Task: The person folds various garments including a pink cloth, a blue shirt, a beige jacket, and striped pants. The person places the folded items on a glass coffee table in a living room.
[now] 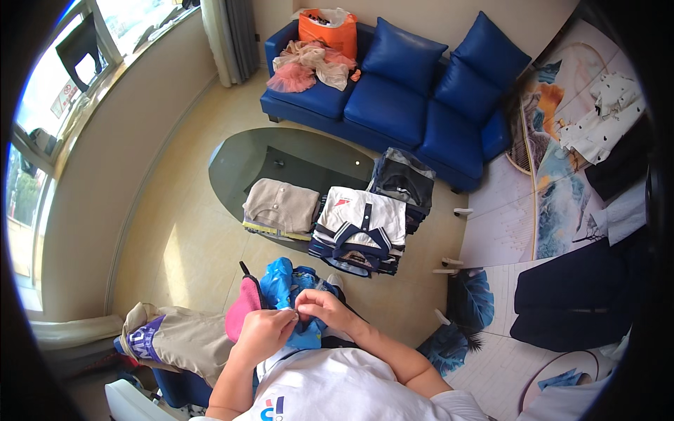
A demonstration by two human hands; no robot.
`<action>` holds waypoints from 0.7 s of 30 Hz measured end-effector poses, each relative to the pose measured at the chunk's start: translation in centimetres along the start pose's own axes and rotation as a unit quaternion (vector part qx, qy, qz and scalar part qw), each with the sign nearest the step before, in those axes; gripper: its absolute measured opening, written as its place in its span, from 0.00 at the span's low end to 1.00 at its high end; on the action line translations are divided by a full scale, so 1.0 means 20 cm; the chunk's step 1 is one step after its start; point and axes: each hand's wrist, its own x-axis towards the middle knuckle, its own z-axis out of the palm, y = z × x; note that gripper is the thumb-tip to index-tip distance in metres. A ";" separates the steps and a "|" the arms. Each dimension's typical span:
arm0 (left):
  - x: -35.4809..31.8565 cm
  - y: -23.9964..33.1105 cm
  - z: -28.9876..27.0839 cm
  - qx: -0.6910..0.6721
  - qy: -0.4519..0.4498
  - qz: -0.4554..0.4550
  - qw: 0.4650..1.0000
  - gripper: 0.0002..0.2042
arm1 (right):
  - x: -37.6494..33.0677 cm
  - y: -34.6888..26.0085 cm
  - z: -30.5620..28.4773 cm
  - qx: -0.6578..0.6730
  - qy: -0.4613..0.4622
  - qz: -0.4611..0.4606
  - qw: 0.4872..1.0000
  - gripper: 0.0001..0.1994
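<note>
A bright blue patterned cloth (pixel 279 282) lies bunched in front of my body. My left hand (pixel 267 333) is closed, its thumb and fingers pinching at the near edge of the cloth. Right beside it, my right hand (pixel 324 310) is bent inward with its fingertips pressed together on the same cloth. The fingertips of both hands almost meet, and the small part between them is too small to make out. A pink item with a black loop (pixel 246 307) sits against the cloth on the left, partly behind my left hand.
A dark glass oval table (pixel 239 165) holds folded beige (pixel 284 205), white (pixel 365 210) and dark clothes (pixel 404 179). Behind it is a blue sofa (pixel 386 105) with an orange bag (pixel 328 31). A beige garment (pixel 189 344) lies left; cabinet panels (pixel 491 203) with clothes are right.
</note>
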 end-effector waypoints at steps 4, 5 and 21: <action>-0.01 0.00 0.07 0.007 -0.031 0.041 0.999 0.03 | 0.06 0.05 -0.04 -0.308 0.026 0.015 0.951 0.15; -0.02 0.01 0.08 0.005 -0.030 0.052 0.998 0.03 | 0.07 0.06 -0.04 -0.322 0.047 -0.001 0.946 0.15; -0.08 0.05 -0.28 -0.037 0.197 0.134 0.971 0.08 | 0.31 0.46 -0.83 -0.175 0.461 -0.055 0.868 0.15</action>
